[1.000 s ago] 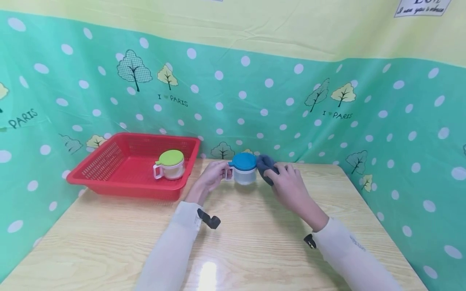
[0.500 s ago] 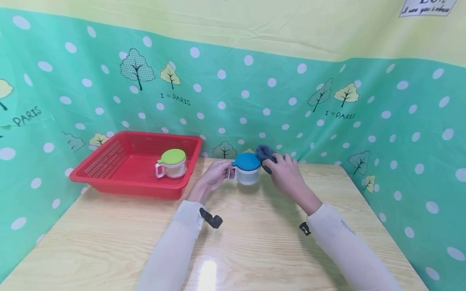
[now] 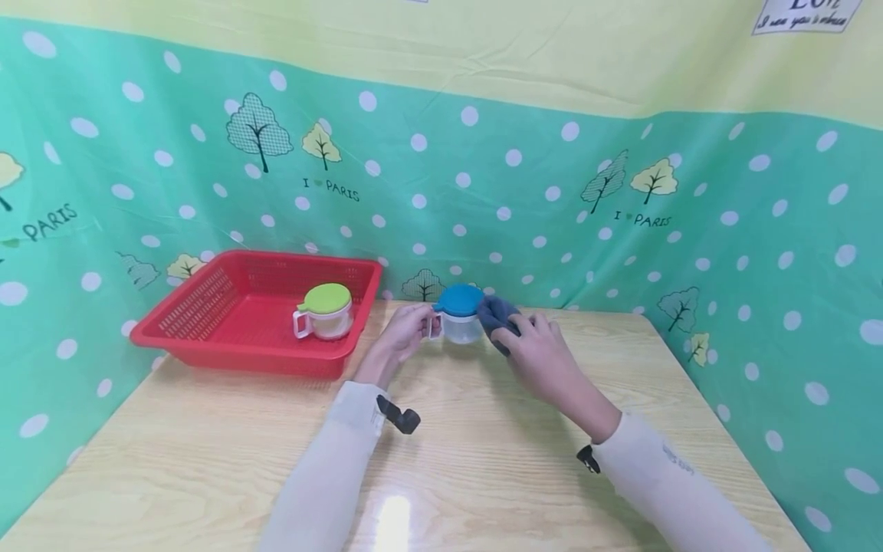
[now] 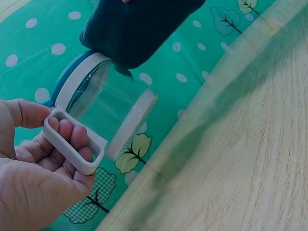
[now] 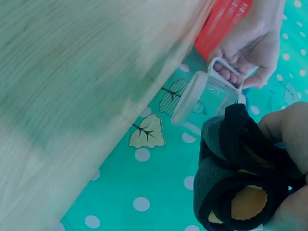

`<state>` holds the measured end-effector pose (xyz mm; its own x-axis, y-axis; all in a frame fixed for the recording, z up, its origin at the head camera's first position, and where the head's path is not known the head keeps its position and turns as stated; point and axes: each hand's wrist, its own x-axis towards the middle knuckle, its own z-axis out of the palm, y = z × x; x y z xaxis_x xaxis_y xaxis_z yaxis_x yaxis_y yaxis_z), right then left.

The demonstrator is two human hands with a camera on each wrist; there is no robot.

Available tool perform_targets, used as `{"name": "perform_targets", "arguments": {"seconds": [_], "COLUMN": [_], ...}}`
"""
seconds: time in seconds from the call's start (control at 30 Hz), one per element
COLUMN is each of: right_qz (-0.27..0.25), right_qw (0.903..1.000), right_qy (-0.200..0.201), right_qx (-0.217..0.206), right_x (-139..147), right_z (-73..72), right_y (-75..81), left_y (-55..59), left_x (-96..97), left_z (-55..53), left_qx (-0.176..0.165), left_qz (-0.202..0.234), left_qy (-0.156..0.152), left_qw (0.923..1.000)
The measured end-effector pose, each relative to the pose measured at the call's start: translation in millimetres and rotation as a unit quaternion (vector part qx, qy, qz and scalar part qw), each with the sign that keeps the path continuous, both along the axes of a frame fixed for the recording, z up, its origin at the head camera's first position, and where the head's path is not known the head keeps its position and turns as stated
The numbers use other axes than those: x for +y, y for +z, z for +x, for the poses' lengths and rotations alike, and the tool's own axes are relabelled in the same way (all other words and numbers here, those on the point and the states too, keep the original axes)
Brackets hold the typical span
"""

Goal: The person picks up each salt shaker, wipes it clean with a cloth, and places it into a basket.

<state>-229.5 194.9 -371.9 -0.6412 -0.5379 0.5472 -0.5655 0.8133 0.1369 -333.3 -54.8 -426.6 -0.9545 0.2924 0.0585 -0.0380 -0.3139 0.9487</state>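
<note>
A clear jar point(image 3: 462, 330) with a blue lid point(image 3: 460, 300) and a white handle point(image 4: 74, 142) appears raised off the table at its far side. My left hand point(image 3: 407, 331) grips that handle, with fingers curled through its loop in the left wrist view. A dark blue folded cloth point(image 3: 498, 318) is in my right hand point(image 3: 541, 356), pinched between thumb and fingers. In the left wrist view the cloth point(image 4: 137, 36) meets the lid's edge and upper side of the jar. The right wrist view shows the cloth point(image 5: 216, 149) rolled into loops, partly hiding the lid.
A red plastic basket point(image 3: 241, 359) stands at the left back of the wooden table point(image 3: 469, 460). Inside it is a similar jar point(image 3: 331, 326) with a green lid point(image 3: 327, 298). A green dotted curtain point(image 3: 414, 176) hangs behind and along the sides.
The cloth rose slightly along the lid's right edge, then came down and left against the jar with my right hand. My left hand keeps hold of the handle and has barely shifted.
</note>
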Motion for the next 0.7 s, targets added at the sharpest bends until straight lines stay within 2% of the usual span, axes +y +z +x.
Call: {"name": "perform_targets", "arguments": {"seconds": [0.1, 0.2, 0.43, 0.53, 0.6, 0.7], "right_qz": [-0.003, -0.01, -0.036, -0.042, -0.044, -0.044], "right_qw": [0.9999, 0.9995, 0.9979, 0.9974, 0.9975, 0.998], "right_qy": [-0.013, -0.028, -0.049, -0.053, -0.05, -0.041], "right_qx": [0.0, -0.003, -0.025, -0.025, -0.024, -0.019], "right_x": [-3.1, -4.9, -5.3, -3.8, -3.0, -2.8], "right_z": [0.6, -5.5, -35.8, -44.6, -45.0, -37.9], "right_y": [1.2, 2.1, 2.6, 0.3, -1.8, -5.0], "left_y": [2.2, 4.4, 10.1, 9.1, 6.4, 0.0], "left_x": [-1.1, -2.3, -4.7, -4.0, -3.9, -4.8], "left_z": [-0.9, -1.6, -2.5, -2.1, -0.5, 1.2], "left_qx": [0.0, -0.002, 0.005, 0.013, 0.019, 0.027], "left_qz": [0.001, 0.002, 0.01, 0.015, 0.014, 0.016], "left_qy": [-0.002, -0.006, -0.014, -0.017, -0.019, -0.027], "left_qw": [1.0, 1.0, 0.9998, 0.9997, 0.9995, 0.9992]}}
